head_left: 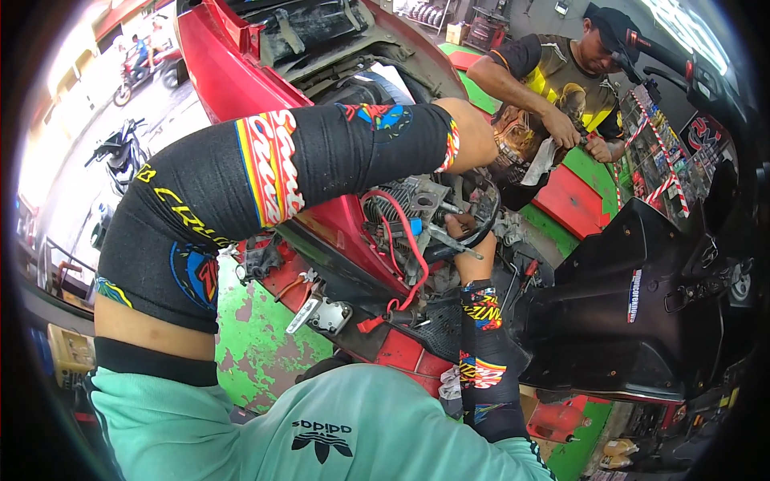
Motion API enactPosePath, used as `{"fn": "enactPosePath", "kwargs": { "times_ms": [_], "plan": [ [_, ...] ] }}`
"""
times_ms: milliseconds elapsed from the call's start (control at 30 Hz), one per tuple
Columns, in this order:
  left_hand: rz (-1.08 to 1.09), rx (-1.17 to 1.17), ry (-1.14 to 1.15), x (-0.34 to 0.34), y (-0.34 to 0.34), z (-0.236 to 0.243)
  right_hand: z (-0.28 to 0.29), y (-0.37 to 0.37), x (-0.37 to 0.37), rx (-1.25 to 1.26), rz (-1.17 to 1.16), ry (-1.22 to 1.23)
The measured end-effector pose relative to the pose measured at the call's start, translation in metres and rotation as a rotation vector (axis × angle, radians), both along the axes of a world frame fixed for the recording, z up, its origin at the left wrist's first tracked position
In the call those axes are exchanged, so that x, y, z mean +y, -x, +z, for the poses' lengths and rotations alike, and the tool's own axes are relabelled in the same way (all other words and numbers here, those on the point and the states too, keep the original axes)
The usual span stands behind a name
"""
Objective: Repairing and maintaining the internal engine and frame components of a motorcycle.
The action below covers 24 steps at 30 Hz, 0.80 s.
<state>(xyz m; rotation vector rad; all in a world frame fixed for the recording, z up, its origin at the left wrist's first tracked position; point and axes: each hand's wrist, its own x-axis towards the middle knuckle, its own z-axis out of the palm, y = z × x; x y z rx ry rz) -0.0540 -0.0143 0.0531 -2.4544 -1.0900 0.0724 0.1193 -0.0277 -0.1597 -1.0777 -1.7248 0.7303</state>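
Beneath my hands is the scooter's exposed engine [393, 210], with a finned grey cylinder and bare metal studs. My left arm, in a black patterned sleeve, reaches across it from the left. At the engine's far side is my left hand [473, 144], bent downward, its fingers hidden. My right hand [460, 228] reaches up from below among the engine parts, its dark, greasy fingers curled in beside a metal rod. What they hold, if anything, is hidden. A pinkish-red hose [411, 240] loops over the engine's near side.
Red scooter bodywork [341, 232] surrounds the engine. Loose metal parts [327, 314] lie on the near red-and-green platform [261, 337]. Black scooter panels [618, 305] stand at right. Across the engine, another person [553, 88] works with both hands. Parked motorcycles [122, 152] stand outside at left.
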Motion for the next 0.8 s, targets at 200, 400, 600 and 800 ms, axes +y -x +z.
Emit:
{"fn": "enactPosePath", "kwargs": {
  "times_ms": [200,400,600,800],
  "plan": [
    [-0.038,0.009,0.021,0.002,0.0,-0.004,0.003,0.003,0.0,0.027,0.013,-0.003],
    [-0.042,0.039,0.009,0.003,0.0,-0.007,-0.006,0.003,0.005,0.056,0.022,0.01],
    [-0.032,0.047,0.012,0.003,-0.001,-0.007,-0.011,0.003,0.007,0.121,0.054,0.069],
    [-0.04,0.083,0.056,0.009,0.0,-0.01,-0.011,0.002,0.01,0.062,0.04,0.043]
  ]
}}
